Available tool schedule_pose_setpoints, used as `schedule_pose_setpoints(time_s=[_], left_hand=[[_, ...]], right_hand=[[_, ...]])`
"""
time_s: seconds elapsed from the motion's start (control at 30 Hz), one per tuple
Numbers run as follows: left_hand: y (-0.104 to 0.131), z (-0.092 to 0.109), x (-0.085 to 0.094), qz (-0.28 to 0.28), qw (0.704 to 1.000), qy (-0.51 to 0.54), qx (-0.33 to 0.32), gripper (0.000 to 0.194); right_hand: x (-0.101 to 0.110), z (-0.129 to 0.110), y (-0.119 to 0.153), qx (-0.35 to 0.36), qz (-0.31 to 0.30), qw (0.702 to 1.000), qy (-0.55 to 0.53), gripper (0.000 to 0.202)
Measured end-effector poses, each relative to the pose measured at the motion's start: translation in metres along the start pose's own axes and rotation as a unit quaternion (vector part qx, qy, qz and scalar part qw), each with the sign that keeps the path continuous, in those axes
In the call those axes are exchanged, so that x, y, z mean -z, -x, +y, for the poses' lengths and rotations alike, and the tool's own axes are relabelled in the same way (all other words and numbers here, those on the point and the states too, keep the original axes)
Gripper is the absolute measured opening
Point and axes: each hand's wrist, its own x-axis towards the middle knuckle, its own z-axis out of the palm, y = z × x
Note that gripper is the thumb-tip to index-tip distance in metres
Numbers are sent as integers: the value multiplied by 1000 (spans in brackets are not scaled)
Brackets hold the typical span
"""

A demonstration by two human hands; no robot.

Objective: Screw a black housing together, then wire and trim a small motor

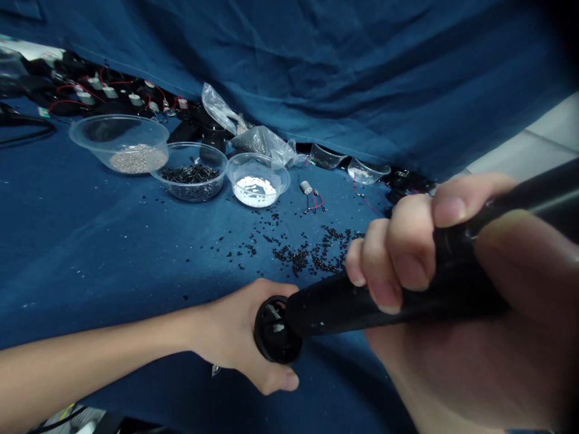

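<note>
A round black part (277, 337) is held near the centre of the scene by the left hand (230, 328), its fingers and thumb curled around the sides. A long black cylinder (332, 306) is gripped at the right by the right hand (452, 355), the fingers wrapped around it. The part's right rim is overlapped by the cylinder's narrower end; whether they touch cannot be told. Small black pieces (298, 258) are scattered beyond on the blue worktop (104, 253). Farther off, three clear bowls (190, 194) and a small motor (306, 187) with wires are seen.
</note>
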Motion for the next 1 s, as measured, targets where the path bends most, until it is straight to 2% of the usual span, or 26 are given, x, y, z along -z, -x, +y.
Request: schedule_pose_setpoints(time_s=[0.1, 0.33, 0.73, 1.0], left_hand=[[-1, -1, -1, -5, 1000, -7, -9, 32], [-2, -3, 0, -6, 1000, -5, -12, 35], [-1, 0, 0, 6, 999, 0, -32, 31], [-1, -2, 0, -10, 999, -4, -43, 28]], right_hand=[[1, -1, 0, 8, -30, 1000, 0, 38], [4, 6, 1, -20, -7, 1000, -22, 30], [10, 12, 4, 29, -24, 999, -20, 32], [8, 13, 4, 28, -20, 999, -19, 31]])
